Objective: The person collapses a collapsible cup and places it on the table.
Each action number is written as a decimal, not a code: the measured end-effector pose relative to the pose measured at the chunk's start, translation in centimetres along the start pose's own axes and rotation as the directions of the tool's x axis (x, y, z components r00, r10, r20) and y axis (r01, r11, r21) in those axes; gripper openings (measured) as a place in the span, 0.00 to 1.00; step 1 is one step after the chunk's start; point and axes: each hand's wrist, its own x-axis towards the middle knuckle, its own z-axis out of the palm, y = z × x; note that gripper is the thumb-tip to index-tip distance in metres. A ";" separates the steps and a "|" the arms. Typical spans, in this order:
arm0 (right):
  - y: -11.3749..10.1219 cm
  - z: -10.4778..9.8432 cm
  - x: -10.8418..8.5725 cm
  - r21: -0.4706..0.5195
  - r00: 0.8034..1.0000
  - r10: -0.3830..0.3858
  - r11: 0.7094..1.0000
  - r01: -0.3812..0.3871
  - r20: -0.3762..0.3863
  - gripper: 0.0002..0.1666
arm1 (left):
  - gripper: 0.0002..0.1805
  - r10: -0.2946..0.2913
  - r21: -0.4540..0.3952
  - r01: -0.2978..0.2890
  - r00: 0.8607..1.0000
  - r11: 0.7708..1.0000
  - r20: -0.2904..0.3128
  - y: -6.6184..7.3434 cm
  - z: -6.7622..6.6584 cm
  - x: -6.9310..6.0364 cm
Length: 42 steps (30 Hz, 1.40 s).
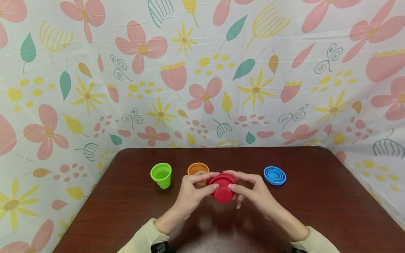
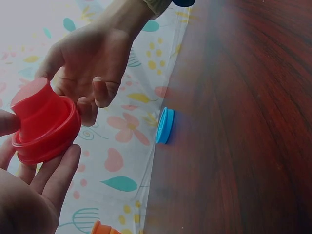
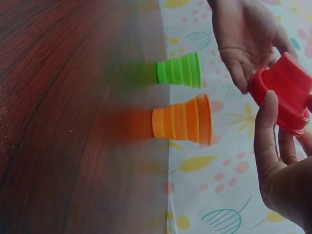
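Between both hands, above the table, is a red collapsible cup, partly folded, its base turned toward the head camera. My left hand pinches its left side, thumb near the base and fingers at the rim. On the other side my right hand grips it with thumb and index finger, the other fingers hanging lower. In the left wrist view the narrow base of the red cup sticks out of its wider folded rings. Behind the left fingers stands an orange collapsible cup, extended and partly hidden.
A green collapsible cup stands extended at the left on the dark wooden table. A blue collapsible cup lies folded flat at the right. Behind the table hangs a flower-patterned cloth.
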 end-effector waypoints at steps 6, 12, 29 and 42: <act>0.0 0.0 0.0 0.003 1.000 0.001 1.000 -0.001 -0.007 0.27 | 0.18 0.027 0.056 -0.027 1.000 0.998 0.000 -0.1 0.0 0.0; 0.2 -0.2 0.0 0.011 1.000 -0.007 1.000 0.007 -0.003 0.26 | 0.18 0.025 0.086 -0.026 1.000 0.996 0.018 -0.1 0.0 0.0; 0.0 -0.1 0.0 -0.005 1.000 0.027 1.000 -0.027 -0.016 0.26 | 0.18 -0.013 0.040 0.012 1.000 0.999 0.025 0.2 0.2 -0.1; -0.3 -0.4 -0.1 0.088 0.998 0.007 0.996 -0.012 0.062 0.27 | 0.17 -0.009 -0.023 0.009 1.000 1.000 -0.019 0.1 0.3 -0.1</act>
